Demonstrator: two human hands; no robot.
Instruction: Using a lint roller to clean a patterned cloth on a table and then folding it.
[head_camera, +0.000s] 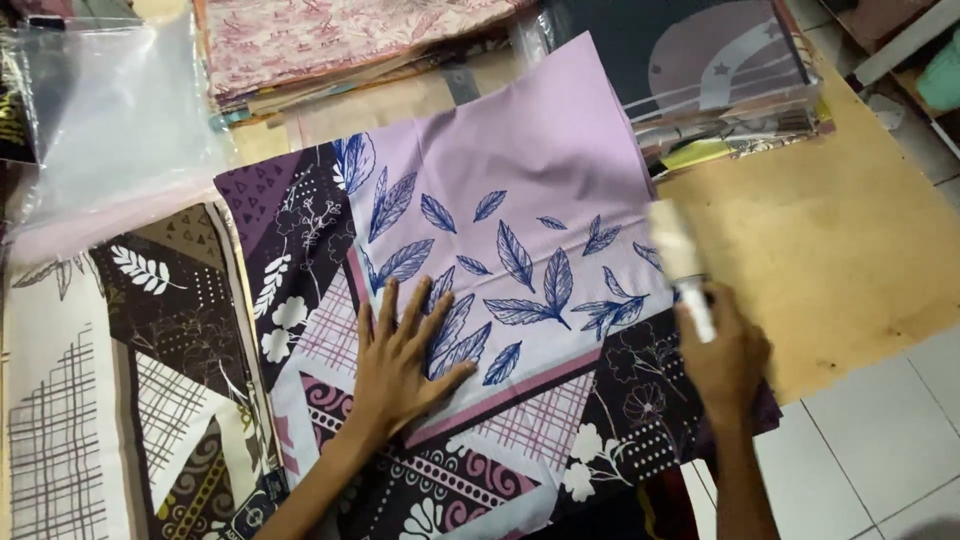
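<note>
A folded lilac cloth (520, 150) printed with blue leaves and dark purple patterned borders lies spread in front of me. My left hand (405, 360) presses flat on it with fingers spread, near the middle of its lower half. My right hand (722, 360) grips the white handle of a lint roller (678, 250), whose pale roll rests at the cloth's right edge, blurred by motion.
A brown and cream patterned cloth (130, 380) lies at the left. Clear plastic bags (100, 110) sit at the upper left. Stacks of folded printed cloths (330, 40) and a dark packaged one (700, 60) lie behind. A tan board (830, 240) and white floor tiles (880, 440) are at the right.
</note>
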